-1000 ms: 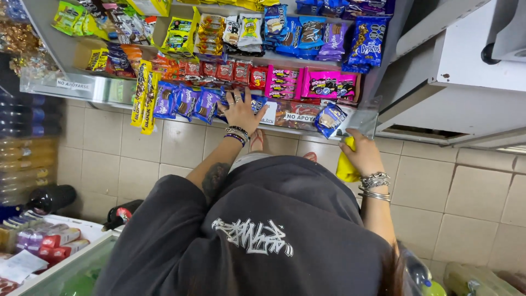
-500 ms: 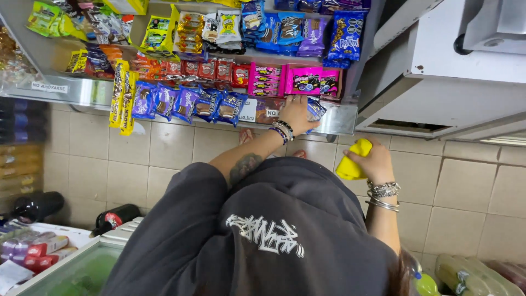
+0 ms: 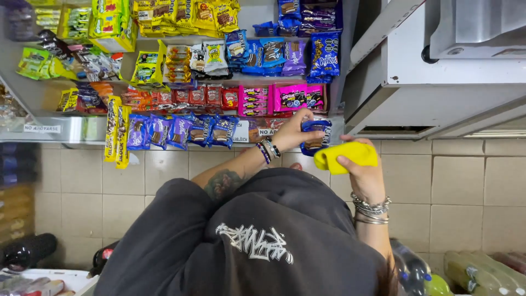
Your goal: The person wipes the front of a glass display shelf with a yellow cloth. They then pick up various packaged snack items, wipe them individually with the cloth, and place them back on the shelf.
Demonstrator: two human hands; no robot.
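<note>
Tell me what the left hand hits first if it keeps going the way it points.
The left hand reaches toward the shelf and grips a blue snack pack. Going straight on, it would probably meet the pink packs just behind on the shelf, though depth is hard to judge.

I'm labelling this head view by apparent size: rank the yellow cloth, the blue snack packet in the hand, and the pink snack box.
1. Yellow cloth
2. Pink snack box
3. Blue snack packet
The cloth sits nearer the camera, so its lead is unsure.
</note>
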